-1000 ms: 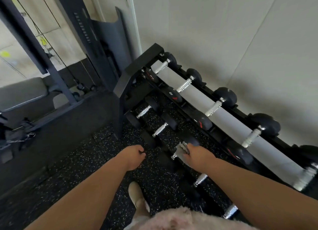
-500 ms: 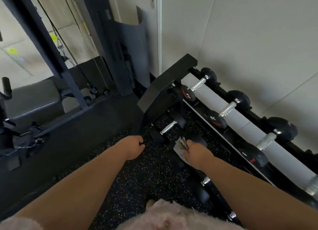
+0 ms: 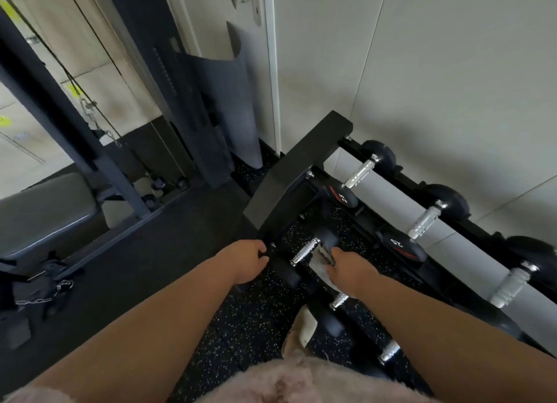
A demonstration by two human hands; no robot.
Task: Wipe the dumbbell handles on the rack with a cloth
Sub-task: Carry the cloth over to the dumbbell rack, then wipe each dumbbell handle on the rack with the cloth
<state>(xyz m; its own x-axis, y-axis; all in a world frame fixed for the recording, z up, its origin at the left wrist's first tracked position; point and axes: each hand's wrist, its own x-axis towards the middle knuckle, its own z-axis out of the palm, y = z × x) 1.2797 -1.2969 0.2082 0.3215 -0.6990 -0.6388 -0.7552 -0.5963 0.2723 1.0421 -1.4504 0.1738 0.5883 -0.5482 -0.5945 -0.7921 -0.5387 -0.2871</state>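
Gym floor (image 3: 241, 327): right hand (image 3: 352, 273) pinches cloth (image 3: 319, 265) beside handle (image 3: 304, 252); left hand (image 3: 244, 261) curled, grip unclear.

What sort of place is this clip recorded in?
Most likely a gym or home workout room: a two-tier dumbbell rack, a cable machine with a padded bench on the left, and speckled rubber flooring.

Access to the lower tier of the rack (image 3: 301, 173) runs over the open speckled floor (image 3: 241, 327) at lower centre of the frame, between the two forearms. The rack's slanted end post at centre closes the tier's left side, with the curled left hand (image 3: 244, 261) just beside its foot. At centre right the upper dumbbells (image 3: 401, 246) overhang the tier, leaving a narrow gap occupied by the right hand (image 3: 349, 270) gripping the cloth (image 3: 319, 265).
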